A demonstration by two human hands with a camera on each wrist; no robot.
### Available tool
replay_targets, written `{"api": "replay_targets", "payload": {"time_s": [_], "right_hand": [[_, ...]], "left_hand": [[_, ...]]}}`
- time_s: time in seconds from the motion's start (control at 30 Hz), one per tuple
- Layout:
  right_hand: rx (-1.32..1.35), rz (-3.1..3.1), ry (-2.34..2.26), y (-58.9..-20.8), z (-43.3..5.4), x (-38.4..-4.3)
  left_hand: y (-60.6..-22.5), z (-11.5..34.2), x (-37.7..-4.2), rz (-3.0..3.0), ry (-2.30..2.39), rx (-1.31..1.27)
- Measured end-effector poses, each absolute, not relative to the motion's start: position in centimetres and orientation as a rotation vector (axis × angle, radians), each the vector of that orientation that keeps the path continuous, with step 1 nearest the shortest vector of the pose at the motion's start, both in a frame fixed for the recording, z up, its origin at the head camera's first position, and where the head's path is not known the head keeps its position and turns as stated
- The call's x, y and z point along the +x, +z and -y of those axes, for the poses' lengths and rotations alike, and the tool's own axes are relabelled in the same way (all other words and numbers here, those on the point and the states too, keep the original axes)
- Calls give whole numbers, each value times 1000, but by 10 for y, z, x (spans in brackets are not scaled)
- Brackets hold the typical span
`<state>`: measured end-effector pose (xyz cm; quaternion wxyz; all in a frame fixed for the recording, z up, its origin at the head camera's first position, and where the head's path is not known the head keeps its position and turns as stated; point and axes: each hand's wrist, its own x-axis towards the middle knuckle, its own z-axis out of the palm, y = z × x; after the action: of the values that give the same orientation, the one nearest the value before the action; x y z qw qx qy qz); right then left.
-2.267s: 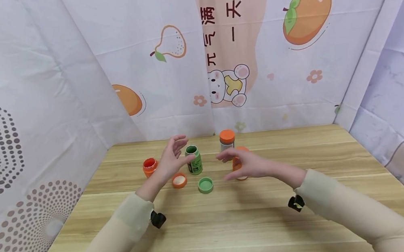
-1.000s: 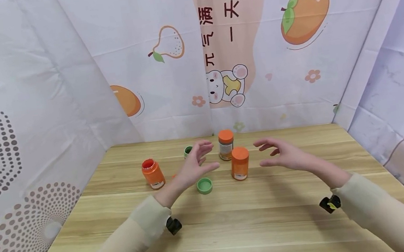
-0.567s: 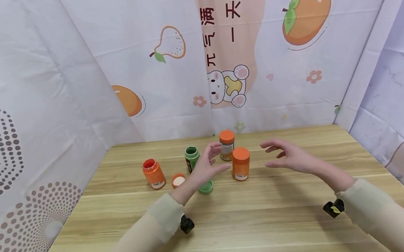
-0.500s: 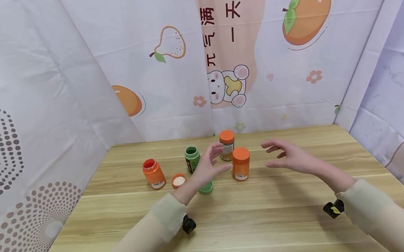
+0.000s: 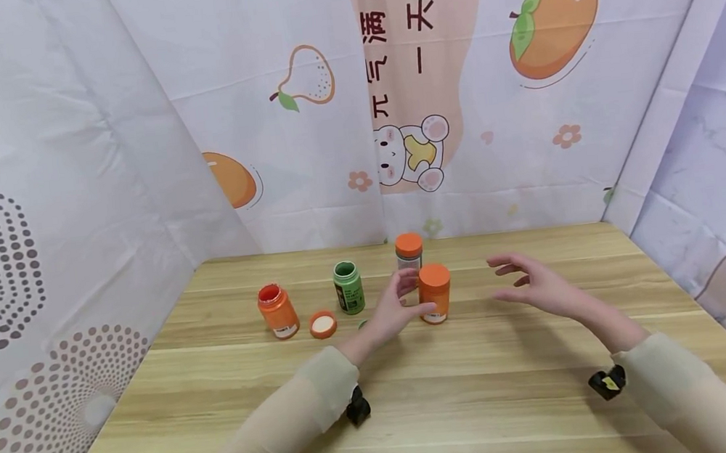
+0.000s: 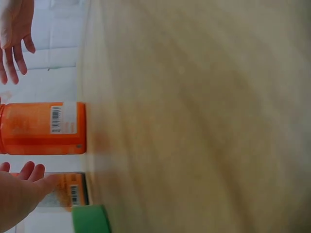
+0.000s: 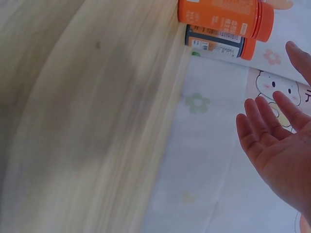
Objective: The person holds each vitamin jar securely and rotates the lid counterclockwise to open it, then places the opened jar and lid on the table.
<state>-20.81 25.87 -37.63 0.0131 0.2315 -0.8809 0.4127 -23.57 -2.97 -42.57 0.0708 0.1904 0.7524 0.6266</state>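
My left hand (image 5: 396,312) hovers just left of a closed orange jar (image 5: 435,292), fingers loosely bent, with the thumb overlapping the jar's front in the head view. In the left wrist view, a small gap shows between those fingers (image 6: 38,173) and the jar. To the jar's right, my right hand (image 5: 538,290) hangs in the air, fingers spread and holding nothing. Behind the orange jar stands a clear-sided jar with an orange lid (image 5: 408,245), partly hidden by the left hand. A green lid (image 6: 91,219) lies by the left wrist, mostly hidden in the head view.
Left on the wooden table (image 5: 459,407) stand an uncapped orange jar (image 5: 279,313) with a red-smeared mouth and an uncapped green jar (image 5: 349,290). Between them, nearer me, an orange lid (image 5: 323,324) lies with its pale inside up. A printed curtain (image 5: 303,152) closes off the back.
My left hand has moved right, from near the green jar to beside the closed orange jar. My right hand has drawn away from that jar to the right. The jars stay in place.
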Motion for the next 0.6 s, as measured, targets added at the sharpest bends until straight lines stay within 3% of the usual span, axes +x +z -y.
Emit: {"api": "replay_targets", "payload": {"time_s": [0.6], "right_hand": [[699,2761,1246,-389,-273,-209]], "left_hand": [[-431,16,-238,-2290,1826,419]]}}
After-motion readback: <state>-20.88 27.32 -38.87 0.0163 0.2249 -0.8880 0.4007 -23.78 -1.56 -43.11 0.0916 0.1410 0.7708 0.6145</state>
